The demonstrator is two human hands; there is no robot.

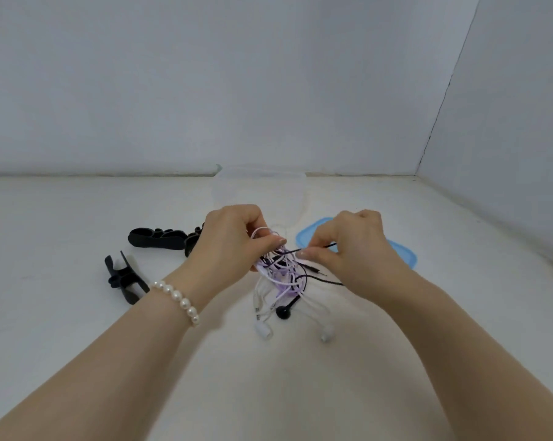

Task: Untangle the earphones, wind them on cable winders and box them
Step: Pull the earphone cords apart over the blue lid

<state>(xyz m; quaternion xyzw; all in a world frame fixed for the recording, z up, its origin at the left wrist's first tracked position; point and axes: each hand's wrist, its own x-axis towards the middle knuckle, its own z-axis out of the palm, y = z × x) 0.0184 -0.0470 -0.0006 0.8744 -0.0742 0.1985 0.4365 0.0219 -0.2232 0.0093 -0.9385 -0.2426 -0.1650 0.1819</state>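
Handling this bundle of earphones calls for a light touch: the cords are thin, limp and nearly weightless, so they will sag and spring back into loops the moment you let go, and a hard tug will probably only cinch the knots tighter. You have it raised just above the white table, between your two hands, with the earbuds dangling down to the surface.

Your left hand is curled around the upper part of the tangle, thumb and fingers clamped on a clutch of white and lilac loops. Your right hand pinches a single black cord between thumb and forefinger, drawing it out sideways. That is a sound place to take hold: follow one colour from a free end, such as the thin plug poking out below, rather than grabbing the middle of the mass.

The tangle looks like three sets mixed together, white, lilac and black, though the blur makes that count uncertain. A black earbud hangs at the bottom, with two white earbuds lying on the table beside it.

The black cable winders wait to your left, well apart from the cords. The clear box stands behind your hands, and its blue lid lies flat beside it on the right.
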